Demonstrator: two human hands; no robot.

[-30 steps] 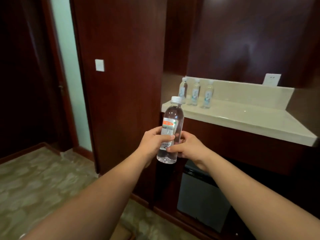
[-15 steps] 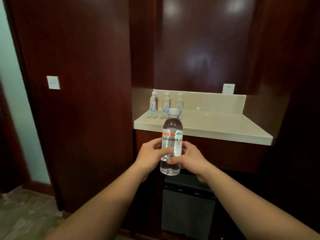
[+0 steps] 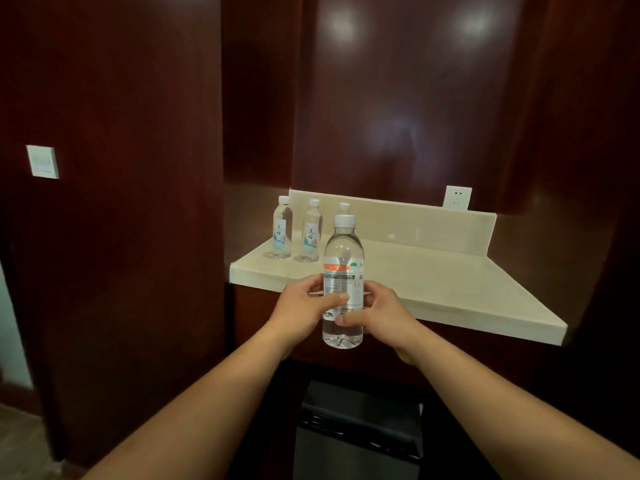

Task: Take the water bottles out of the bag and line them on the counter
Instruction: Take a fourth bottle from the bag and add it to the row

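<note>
A clear water bottle with a white cap and an orange-striped label is held upright in front of the cream counter. My left hand grips its left side and my right hand its right side, both around the label. On the counter's back left stand two upright bottles in a row. The cap of a third bottle shows just behind the held one; its body is hidden. No bag is in view.
Dark red wood panels surround the counter niche. A white wall socket sits above the backsplash, a light switch on the left panel. A dark minibar cabinet stands under the counter.
The view has swung and closed in on the counter, which now lies straight ahead and larger. The bottle stays upright in both hands, now overlapping the third bottle on the counter.
</note>
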